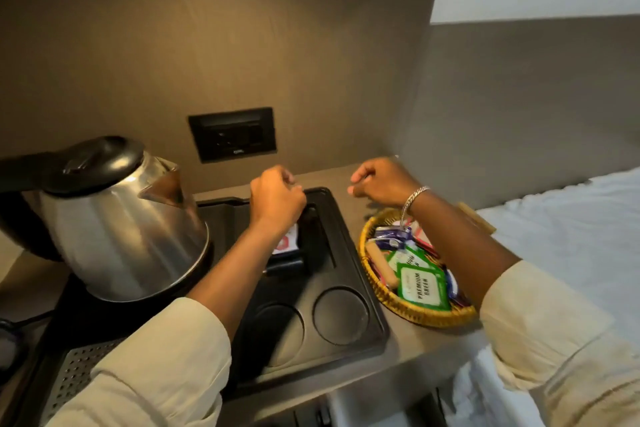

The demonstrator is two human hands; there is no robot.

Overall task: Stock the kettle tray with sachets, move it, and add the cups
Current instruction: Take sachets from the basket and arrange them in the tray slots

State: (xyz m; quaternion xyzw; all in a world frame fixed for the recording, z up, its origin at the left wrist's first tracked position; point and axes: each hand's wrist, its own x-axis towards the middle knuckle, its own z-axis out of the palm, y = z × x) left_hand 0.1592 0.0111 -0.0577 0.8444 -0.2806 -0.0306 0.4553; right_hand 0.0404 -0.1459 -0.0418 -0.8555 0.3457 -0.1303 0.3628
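A black plastic kettle tray (363, 274) lies on the counter with a steel kettle (117, 222) at its left and two round cup recesses (341, 315) at the front, both bare. My left hand (275, 199) hovers fisted over the tray's rear sachet compartments, where a white and red sachet (285, 243) shows under my wrist. My right hand (381, 180) is curled above the counter behind a woven basket (408, 312) filled with several sachets, a green one (420, 284) on top. Whether either fist holds anything is hidden. No cups are in view.
A black wall socket (232, 133) sits on the brown back wall. A side wall rises at the right. White bedding (571, 218) lies beyond the counter's right edge. A perforated metal grille (76, 374) is at the tray's front left.
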